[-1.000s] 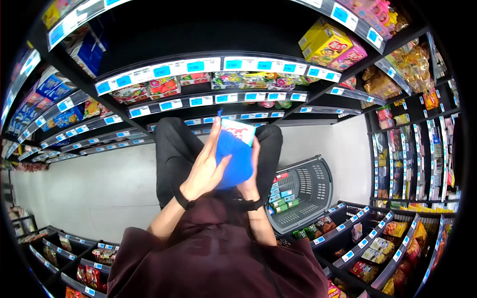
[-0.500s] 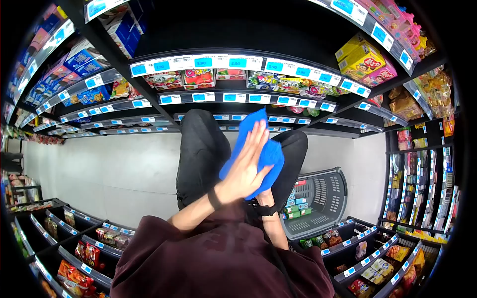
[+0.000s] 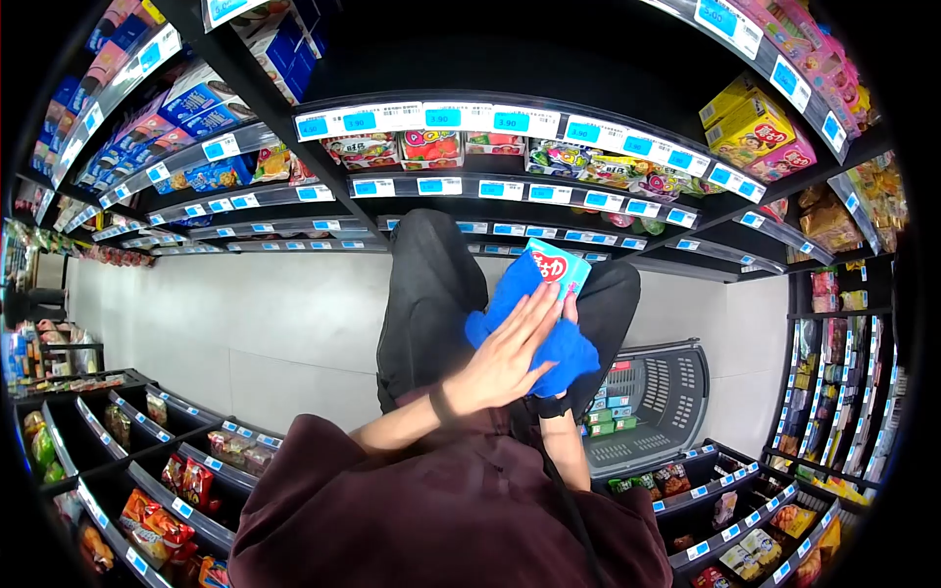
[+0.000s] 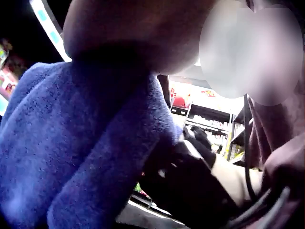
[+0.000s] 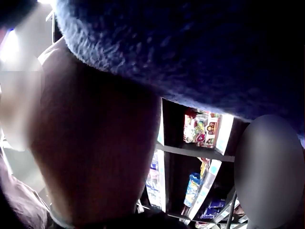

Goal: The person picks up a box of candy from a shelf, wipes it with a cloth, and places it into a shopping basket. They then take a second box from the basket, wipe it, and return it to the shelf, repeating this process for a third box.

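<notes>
A light blue box [image 3: 574, 273] with a red label stands out from under a blue fluffy cloth [image 3: 576, 355] above the person's lap. My left hand [image 3: 498, 365] lies over the cloth with its fingers straight, pressing it against the box. From beneath, my right hand [image 3: 570, 309] holds the box; a fingertip shows at its right edge and the rest is hidden by the cloth. In the left wrist view the cloth [image 4: 90, 143] hangs in folds below the hand. The right wrist view has the cloth [image 5: 143, 52] across the top, over the right hand [image 5: 95, 133].
On the floor at the right stands a grey basket [image 3: 676, 392] with several small boxes [image 3: 614, 416] inside. Shelves with price tags [image 3: 438, 117] and sweets packets run in front. Low bins of snacks [image 3: 157, 529] lie behind on both sides.
The cloth covered the box half a second ago; now the box's upper end shows again. My left hand has slid down toward the body over the cloth. The head view has turned left.
</notes>
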`<state>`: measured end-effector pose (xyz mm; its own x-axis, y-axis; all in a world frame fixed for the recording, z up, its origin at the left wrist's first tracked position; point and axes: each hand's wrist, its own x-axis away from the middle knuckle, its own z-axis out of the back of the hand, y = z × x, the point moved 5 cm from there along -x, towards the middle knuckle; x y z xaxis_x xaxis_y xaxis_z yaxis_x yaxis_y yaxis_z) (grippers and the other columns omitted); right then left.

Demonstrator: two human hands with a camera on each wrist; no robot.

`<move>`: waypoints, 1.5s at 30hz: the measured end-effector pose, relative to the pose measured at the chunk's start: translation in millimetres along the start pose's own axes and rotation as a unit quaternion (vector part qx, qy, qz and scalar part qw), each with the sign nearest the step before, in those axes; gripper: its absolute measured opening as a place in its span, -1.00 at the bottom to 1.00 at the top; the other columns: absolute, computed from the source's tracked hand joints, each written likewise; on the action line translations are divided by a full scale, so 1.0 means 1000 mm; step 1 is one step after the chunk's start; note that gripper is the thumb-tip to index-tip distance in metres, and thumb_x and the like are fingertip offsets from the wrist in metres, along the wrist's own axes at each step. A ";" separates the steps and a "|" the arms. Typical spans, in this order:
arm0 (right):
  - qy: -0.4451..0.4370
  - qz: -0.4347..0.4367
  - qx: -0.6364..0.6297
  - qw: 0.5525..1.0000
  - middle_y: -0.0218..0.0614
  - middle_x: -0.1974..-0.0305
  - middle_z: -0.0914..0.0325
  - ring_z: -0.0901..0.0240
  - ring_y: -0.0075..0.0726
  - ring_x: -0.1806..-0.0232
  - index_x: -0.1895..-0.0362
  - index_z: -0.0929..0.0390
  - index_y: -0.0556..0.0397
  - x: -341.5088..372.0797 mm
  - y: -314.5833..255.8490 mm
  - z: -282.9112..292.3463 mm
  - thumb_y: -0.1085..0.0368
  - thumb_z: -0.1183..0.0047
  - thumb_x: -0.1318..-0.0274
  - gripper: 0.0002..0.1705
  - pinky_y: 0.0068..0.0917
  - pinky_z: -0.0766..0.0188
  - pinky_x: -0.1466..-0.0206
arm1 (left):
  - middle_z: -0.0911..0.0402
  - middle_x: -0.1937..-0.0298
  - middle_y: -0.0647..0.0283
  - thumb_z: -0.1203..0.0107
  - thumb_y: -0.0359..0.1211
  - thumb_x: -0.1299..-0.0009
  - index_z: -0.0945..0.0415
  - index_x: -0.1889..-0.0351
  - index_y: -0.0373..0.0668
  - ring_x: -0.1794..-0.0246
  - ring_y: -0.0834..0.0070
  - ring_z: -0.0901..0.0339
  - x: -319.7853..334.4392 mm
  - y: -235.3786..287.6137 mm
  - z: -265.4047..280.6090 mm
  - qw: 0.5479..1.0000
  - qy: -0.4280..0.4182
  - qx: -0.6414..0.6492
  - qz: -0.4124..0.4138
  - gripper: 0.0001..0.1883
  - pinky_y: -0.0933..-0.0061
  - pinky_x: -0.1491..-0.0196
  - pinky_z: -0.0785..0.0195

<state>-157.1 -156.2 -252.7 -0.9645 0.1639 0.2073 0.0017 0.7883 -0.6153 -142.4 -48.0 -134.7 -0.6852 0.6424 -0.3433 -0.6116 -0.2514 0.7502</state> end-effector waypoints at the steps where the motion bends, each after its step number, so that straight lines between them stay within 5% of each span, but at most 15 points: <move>1: 0.003 0.002 -0.010 1.000 -0.27 -0.45 -0.19 -0.16 -0.26 -0.42 -0.51 -0.07 0.00 -0.002 0.002 0.001 -0.28 0.37 -0.44 -0.19 -0.25 -0.05 -0.48 | 0.18 -0.61 -0.10 -0.21 -0.41 -0.26 0.10 -0.54 -0.32 -0.62 0.03 0.24 -0.007 0.000 0.003 1.000 -0.025 0.002 0.008 -0.08 0.04 -0.57 0.25; 7: -0.007 0.024 -0.135 0.990 -0.28 -0.46 -0.17 -0.13 -0.24 -0.45 -0.51 -0.08 -0.02 -0.019 -0.002 0.003 -0.34 0.39 -0.42 -0.16 -0.22 0.00 -0.50 | 0.19 -0.61 -0.08 -0.10 -0.40 -0.38 0.12 -0.55 -0.31 -0.63 0.06 0.32 -0.028 -0.001 0.013 0.997 -0.023 0.071 0.010 -0.17 0.05 -0.58 0.31; 11: -0.080 0.039 -0.093 0.992 -0.27 -0.46 -0.19 -0.15 -0.22 -0.44 -0.49 -0.12 -0.03 -0.012 -0.023 -0.007 -0.37 0.37 -0.39 -0.14 -0.19 0.01 -0.51 | 0.21 -0.61 -0.09 -0.08 -0.38 -0.41 0.15 -0.55 -0.31 -0.63 0.07 0.35 -0.018 -0.001 -0.006 0.996 -0.060 0.068 0.013 -0.17 0.05 -0.58 0.34; 15: -0.184 -0.078 -0.264 0.943 -0.27 -0.41 -0.28 -0.24 -0.21 -0.39 -0.47 -0.18 -0.05 -0.007 -0.022 0.004 -0.40 0.31 -0.35 -0.13 -0.20 -0.08 -0.48 | 0.26 -0.61 -0.11 -0.11 -0.48 -0.35 0.17 -0.55 -0.32 -0.63 0.07 0.32 -0.002 -0.006 -0.013 0.995 -0.073 0.072 0.020 -0.13 0.17 -0.58 0.29; 19: -0.042 -0.039 -0.037 0.998 -0.25 -0.31 -0.38 -0.38 -0.24 -0.27 -0.47 -0.14 -0.03 -0.008 -0.005 0.035 -0.09 0.20 -0.45 -0.34 -0.30 -0.37 -0.28 | 0.29 -0.62 -0.11 -0.06 -0.62 -0.26 0.33 -0.57 -0.28 -0.62 0.02 0.23 0.001 -0.011 -0.003 0.993 -0.006 0.111 0.041 -0.03 0.20 -0.56 0.19; 22: 0.076 0.032 0.146 0.986 -0.24 -0.11 -0.48 -0.45 -0.35 -0.12 -0.24 -0.23 0.00 -0.008 -0.032 -0.030 0.34 0.00 -0.34 -0.57 -0.41 -0.42 -0.17 | 0.26 -0.62 -0.10 -0.03 -0.65 -0.24 0.34 -0.57 -0.30 -0.59 -0.02 0.12 -0.012 -0.006 0.014 0.986 0.040 0.137 0.086 -0.02 0.20 -0.53 0.10; 28: 0.108 0.175 0.230 0.951 -0.26 -0.25 -0.25 -0.23 -0.33 -0.29 -0.32 -0.11 -0.02 0.002 -0.034 -0.039 0.12 -0.18 -0.25 -0.31 -0.35 -0.19 -0.36 | -0.13 -0.51 -0.14 0.00 -0.59 -0.33 0.11 -0.53 -0.31 -0.45 -0.06 -0.19 -0.042 -0.007 0.029 0.985 0.084 0.132 0.070 -0.20 0.22 -0.41 -0.18; 34: 0.063 0.164 0.198 0.964 -0.22 -0.29 -0.22 -0.20 -0.28 -0.33 -0.41 -0.01 0.01 0.007 -0.032 -0.039 -0.07 -0.34 -0.04 0.02 -0.30 -0.15 -0.40 | -0.56 -0.05 -0.28 -0.01 -0.28 -0.51 -0.17 -0.42 -0.31 0.01 -0.22 -0.56 -0.040 -0.015 0.024 0.984 0.136 0.096 0.067 -0.43 0.06 0.01 -0.50; 40: 0.031 0.114 0.138 0.983 -0.28 -0.31 -0.26 -0.24 -0.28 -0.33 -0.46 -0.03 0.04 0.008 -0.010 -0.025 -0.07 -0.38 0.07 0.11 -0.27 -0.20 -0.39 | -0.62 0.22 -0.23 -0.02 -0.32 -0.51 -0.37 -0.20 -0.38 0.18 -0.14 -0.63 -0.038 -0.033 0.029 0.965 0.145 0.155 0.158 -0.61 0.21 0.18 -0.52; 43: 0.063 0.061 0.085 0.992 -0.31 -0.24 -0.35 -0.32 -0.31 -0.27 -0.43 -0.11 0.06 0.008 -0.015 -0.028 -0.03 -0.35 0.04 0.03 -0.29 -0.25 -0.36 | -0.65 0.21 -0.03 -0.02 -0.36 -0.52 -0.41 -0.13 -0.36 0.21 0.27 -0.64 -0.035 -0.049 0.028 0.952 0.141 0.197 0.186 -0.68 0.35 0.14 -0.48; 45: 0.052 0.050 0.065 0.995 -0.21 -0.38 -0.26 -0.19 -0.13 -0.41 -0.47 -0.09 0.02 0.003 -0.018 -0.017 -0.17 -0.08 -0.15 -0.07 -0.18 -0.15 -0.45 | -0.64 0.15 0.16 -0.03 -0.36 -0.52 -0.42 -0.14 -0.35 0.15 0.58 -0.52 -0.029 -0.064 0.021 0.938 0.134 0.241 0.211 -0.69 0.46 0.05 -0.43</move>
<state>-155.4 -159.7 -227.8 -0.9286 0.3039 0.2127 0.0563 0.6822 -0.7290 -75.3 -35.1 -161.4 -0.9403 0.3380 -0.0398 -0.0579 -0.0438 0.9974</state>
